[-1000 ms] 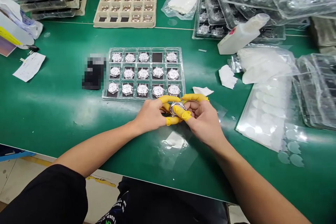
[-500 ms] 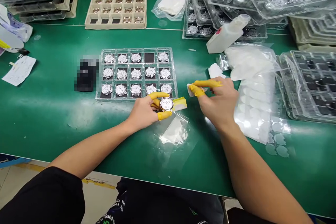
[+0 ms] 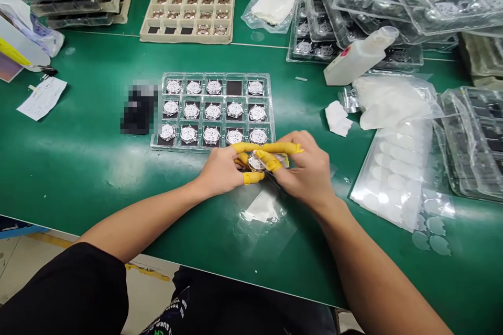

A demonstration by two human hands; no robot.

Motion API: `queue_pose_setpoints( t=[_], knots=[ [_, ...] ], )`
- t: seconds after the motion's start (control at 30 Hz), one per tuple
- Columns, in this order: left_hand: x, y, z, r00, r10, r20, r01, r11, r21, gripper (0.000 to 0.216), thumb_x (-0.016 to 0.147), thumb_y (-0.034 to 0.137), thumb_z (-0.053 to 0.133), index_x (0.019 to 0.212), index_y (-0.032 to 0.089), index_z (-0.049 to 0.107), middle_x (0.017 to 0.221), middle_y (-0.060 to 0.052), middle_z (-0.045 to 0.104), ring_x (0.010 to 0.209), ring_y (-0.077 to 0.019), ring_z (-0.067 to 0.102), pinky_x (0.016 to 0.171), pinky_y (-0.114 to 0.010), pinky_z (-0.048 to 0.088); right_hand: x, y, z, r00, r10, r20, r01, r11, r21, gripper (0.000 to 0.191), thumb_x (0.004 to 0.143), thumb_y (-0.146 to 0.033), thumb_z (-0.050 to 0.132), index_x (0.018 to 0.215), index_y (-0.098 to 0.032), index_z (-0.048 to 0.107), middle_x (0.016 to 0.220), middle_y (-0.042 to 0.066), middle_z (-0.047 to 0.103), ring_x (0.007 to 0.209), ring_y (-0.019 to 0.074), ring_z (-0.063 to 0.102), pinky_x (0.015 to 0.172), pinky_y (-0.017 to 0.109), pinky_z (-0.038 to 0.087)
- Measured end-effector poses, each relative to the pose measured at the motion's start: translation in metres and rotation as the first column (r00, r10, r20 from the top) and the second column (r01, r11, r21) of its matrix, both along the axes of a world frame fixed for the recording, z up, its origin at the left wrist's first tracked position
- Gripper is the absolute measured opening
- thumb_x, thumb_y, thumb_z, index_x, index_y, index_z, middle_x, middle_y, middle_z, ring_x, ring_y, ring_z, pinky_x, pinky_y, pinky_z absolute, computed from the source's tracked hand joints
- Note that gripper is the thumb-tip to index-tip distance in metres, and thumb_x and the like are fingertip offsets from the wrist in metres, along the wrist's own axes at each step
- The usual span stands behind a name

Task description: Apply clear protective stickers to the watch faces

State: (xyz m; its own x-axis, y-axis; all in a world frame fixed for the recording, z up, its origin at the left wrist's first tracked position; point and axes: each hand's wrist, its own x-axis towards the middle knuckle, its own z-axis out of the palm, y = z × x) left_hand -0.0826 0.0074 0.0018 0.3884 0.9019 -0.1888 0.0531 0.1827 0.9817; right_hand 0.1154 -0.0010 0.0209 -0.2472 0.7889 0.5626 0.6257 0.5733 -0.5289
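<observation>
My left hand (image 3: pixel 222 170) and my right hand (image 3: pixel 302 167) meet just below the front edge of a clear plastic tray (image 3: pixel 212 75). Both hands press yellow-cotted fingers onto a round silver watch case (image 3: pixel 255 163), which is mostly hidden by them. A strip of film with a yellow tab (image 3: pixel 281 159) sticks out between my fingers on the case. The tray holds several similar silver watch cases in rows, and one compartment (image 3: pixel 234 88) shows only black backing.
A pixelated black object (image 3: pixel 137 110) lies left of the tray. Stacked plastic trays, a white bottle (image 3: pixel 359 57), a pulp tray of small parts (image 3: pixel 187 17) and sheets of round clear stickers (image 3: pixel 393 172) surround the work on the green mat.
My right hand has moved left from the white scrap and closed onto the watch case. The case, earlier held up by my left hand, is now mostly covered by both hands.
</observation>
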Motion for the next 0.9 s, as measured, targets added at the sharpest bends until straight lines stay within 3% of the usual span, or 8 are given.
queue_pose_setpoints(
  t=[0.13, 0.3, 0.4, 0.53, 0.63, 0.7, 0.8, 0.9],
  knots=[
    [0.0, 0.0, 0.0, 1.0, -0.002, -0.022, 0.002, 1.0, 0.008, 0.064, 0.064, 0.017, 0.088, 0.127, 0.017, 0.076, 0.085, -0.002, 0.077, 0.074, -0.0129, 0.073, 0.079, -0.029, 0.066, 0.0, -0.001, 0.001, 0.991, 0.131, -0.028, -0.131, 0.991, 0.02, 0.007, 0.093, -0.021, 0.071, 0.095, -0.026, 0.075, 0.078, 0.003, 0.065, 0.072, 0.0175, 0.054, 0.064, 0.035, 0.042],
    [0.0, -0.001, -0.001, 1.0, 0.021, 0.011, -0.021, 1.0, -0.006, 0.064, 0.065, 0.019, 0.088, 0.128, 0.016, 0.075, 0.085, -0.003, 0.078, 0.076, -0.0139, 0.074, 0.08, -0.03, 0.066, -0.002, -0.003, 0.001, 0.999, 0.038, -0.003, -0.038, 0.999, 0.002, 0.006, 0.095, -0.024, 0.069, 0.093, -0.026, 0.075, 0.078, 0.005, 0.065, 0.072, 0.0185, 0.054, 0.064, 0.036, 0.042],
    [0.0, -0.001, 0.001, 1.0, 0.002, -0.017, -0.002, 1.0, -0.006, 0.062, 0.065, 0.018, 0.088, 0.126, 0.017, 0.076, 0.087, -0.003, 0.079, 0.077, -0.0142, 0.075, 0.08, -0.03, 0.067, -0.004, 0.0, -0.003, 0.992, 0.125, -0.035, -0.125, 0.992, -0.014, 0.006, 0.094, -0.024, 0.07, 0.094, -0.027, 0.075, 0.077, 0.003, 0.064, 0.07, 0.0178, 0.054, 0.062, 0.035, 0.042],
    [0.0, 0.0, 0.002, 0.998, 0.054, 0.029, -0.052, 0.998, -0.044, 0.068, 0.063, 0.024, 0.094, 0.128, 0.016, 0.075, 0.09, -0.005, 0.081, 0.081, -0.0163, 0.078, 0.084, -0.032, 0.068, 0.014, 0.011, -0.014, 0.987, -0.157, 0.019, 0.157, 0.987, -0.016, 0.012, 0.097, -0.034, 0.068, 0.098, -0.026, 0.077, 0.089, 0.008, 0.066, 0.086, 0.0238, 0.06, 0.078, 0.043, 0.049],
    [0.002, -0.001, 0.0, 0.993, 0.087, 0.074, -0.085, 0.996, -0.034, 0.069, 0.063, 0.024, 0.095, 0.13, 0.018, 0.075, 0.093, -0.006, 0.082, 0.085, -0.0176, 0.079, 0.09, -0.035, 0.069, 0.04, 0.01, -0.015, 0.947, -0.312, 0.078, 0.319, 0.942, -0.108, 0.033, 0.095, -0.045, 0.069, 0.123, -0.027, 0.074, 0.118, 0.014, 0.068, 0.112, 0.0326, 0.06, 0.097, 0.055, 0.048],
    [0.002, -0.002, -0.001, 0.993, 0.084, 0.08, -0.085, 0.996, 0.009, 0.067, 0.065, 0.024, 0.094, 0.129, 0.019, 0.076, 0.095, -0.006, 0.082, 0.089, -0.0183, 0.08, 0.095, -0.037, 0.069, 0.049, 0.003, -0.01, 0.977, -0.206, 0.051, 0.212, 0.943, -0.256, 0.045, 0.093, -0.051, 0.071, 0.132, -0.029, 0.069, 0.124, 0.013, 0.07, 0.118, 0.0331, 0.061, 0.102, 0.056, 0.048],
    [0.002, -0.004, -0.002, 0.993, 0.083, 0.089, -0.09, 0.993, 0.079, 0.063, 0.067, 0.026, 0.094, 0.127, 0.021, 0.077, 0.1, -0.006, 0.082, 0.094, -0.0189, 0.08, 0.1, -0.039, 0.068, 0.042, -0.008, -0.001, 0.999, -0.008, -0.044, -0.014, 0.876, -0.483, 0.036, 0.092, -0.051, 0.073, 0.118, -0.028, 0.073, 0.11, 0.009, 0.077, 0.109, 0.0288, 0.069, 0.104, 0.052, 0.051],
    [0.002, -0.004, -0.002, 0.994, 0.06, 0.091, -0.072, 0.989, 0.129, 0.062, 0.068, 0.029, 0.094, 0.127, 0.021, 0.077, 0.103, -0.006, 0.083, 0.096, -0.0191, 0.08, 0.099, -0.038, 0.068, 0.029, -0.012, 0.003, 0.997, -0.029, -0.066, -0.012, 0.834, -0.552, 0.026, 0.089, -0.045, 0.073, 0.106, -0.026, 0.075, 0.099, 0.008, 0.079, 0.096, 0.0266, 0.073, 0.099, 0.051, 0.055]
  ],
)
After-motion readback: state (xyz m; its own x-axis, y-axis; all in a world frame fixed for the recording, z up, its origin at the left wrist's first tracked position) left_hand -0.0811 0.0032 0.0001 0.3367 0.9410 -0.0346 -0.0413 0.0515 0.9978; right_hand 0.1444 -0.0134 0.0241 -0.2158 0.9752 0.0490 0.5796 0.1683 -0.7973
